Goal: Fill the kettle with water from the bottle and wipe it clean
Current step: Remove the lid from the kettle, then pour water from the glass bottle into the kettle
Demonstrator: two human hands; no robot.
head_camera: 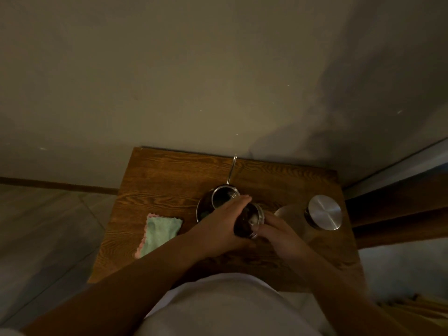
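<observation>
A steel kettle (206, 209) stands mid-table with its round mouth (224, 197) uncovered and a thin spout (231, 170) pointing at the wall. Just in front of it, my left hand (218, 229) wraps around a dark bottle (244, 226) held above the table. Its metal-ringed top (257, 215) tilts up toward the right. My right hand (281, 236) comes in from the right, its fingers curled on that top. A light green cloth (160, 232) with a pink edge lies folded on the table, left of the kettle.
The small wooden table (157, 180) stands against a plain wall. A clear glass jar with a round steel lid (324, 212) sits at the right edge, close to my right hand. Floor shows to the left, and a dark wooden frame (397, 202) to the right.
</observation>
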